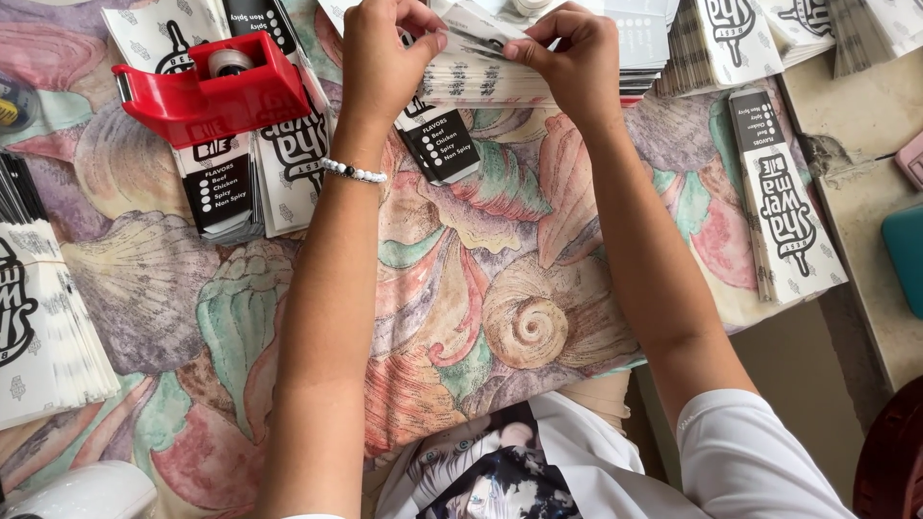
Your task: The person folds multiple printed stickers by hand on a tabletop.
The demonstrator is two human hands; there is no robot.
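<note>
Head view shows the left hand and right hand pinching a flat white paper sleeve at the far middle of the table, above a stack of the same sleeves. Each grip is narrow, fingertips closed on the sleeve's top edge. It looks light, thin and easily creased, best held by its edges. Long white packets with black lettering lie in piles left, right and beyond. A red tape dispenser sits on the left pile.
</note>
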